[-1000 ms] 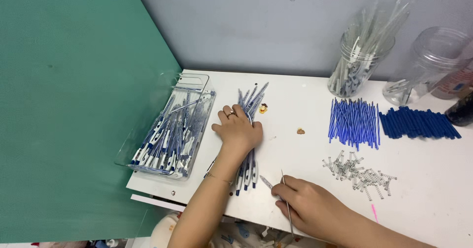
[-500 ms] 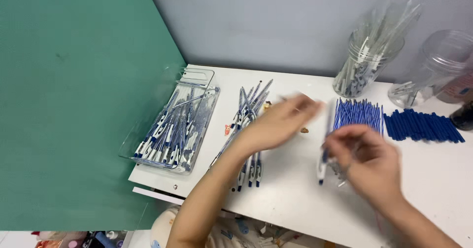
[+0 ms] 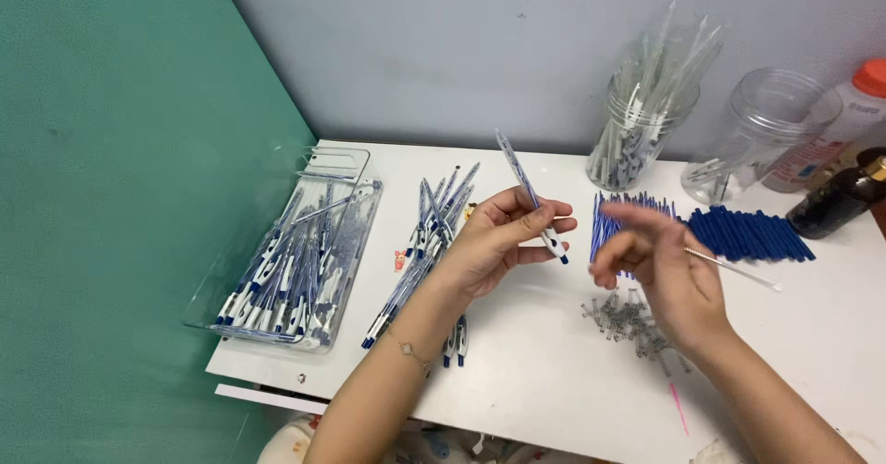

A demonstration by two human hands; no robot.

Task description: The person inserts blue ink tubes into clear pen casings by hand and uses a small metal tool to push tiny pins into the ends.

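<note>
My left hand [image 3: 494,243] has come up off the loose heap of blue-and-white pens [image 3: 420,247] it was pressing half a second ago — it now pinches one slim blue-and-white pen barrel [image 3: 531,192] between thumb and fingertips, tip slanting up and away from the heap. My right hand [image 3: 660,275], just right of that barrel, has swapped its load: it grips a thin clear ink refill [image 3: 734,266] that juts out to the right, a little blurred. So both parts are lifted and near each other, not yet touching. On the white counter [image 3: 554,372], the row of dark blue pen caps [image 3: 752,233] lies right of the barrel, the scatter of small metal springs [image 3: 632,321] below it, and the clear plastic tray of finished pens [image 3: 295,261] far left of it, beyond the heap.
</note>
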